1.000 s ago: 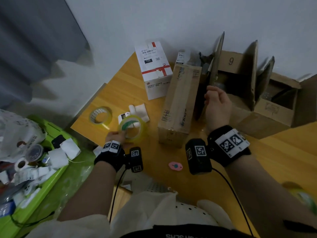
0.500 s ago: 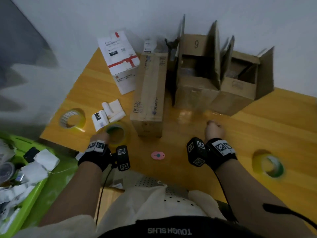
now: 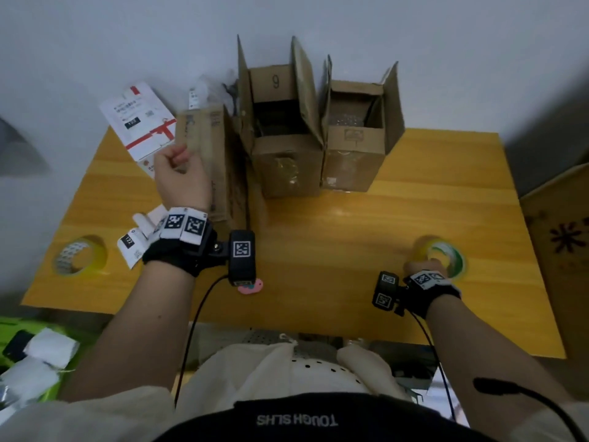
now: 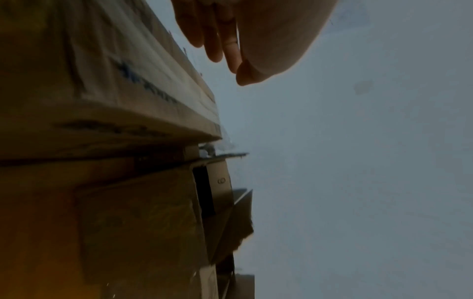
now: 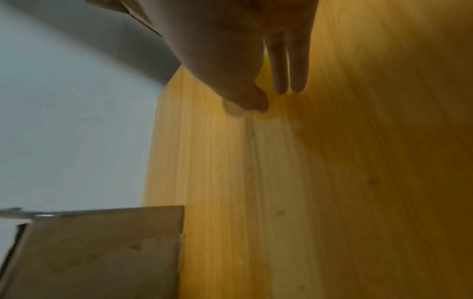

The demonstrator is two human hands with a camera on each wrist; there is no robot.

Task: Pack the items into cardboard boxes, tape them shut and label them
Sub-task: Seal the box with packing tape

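The right hand (image 3: pixel 422 268), fingers relaxed and straight, touches the yellow-green tape roll (image 3: pixel 444 255) near the wooden table's (image 3: pixel 334 231) right edge; the left hand (image 3: pixel 180 177), loosely curled and empty, hovers over the long sealed cardboard box (image 3: pixel 212 154).

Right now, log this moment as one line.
left hand: raised over closed carton, empty | right hand: reaching tape roll, grip unclear | two boxes: open, untaped

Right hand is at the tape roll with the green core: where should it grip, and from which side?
Pinch the tape roll through its open centre, thumb outside the rim, coming from above. It lies flat on the table, hole up, and the right hand is at its near edge.
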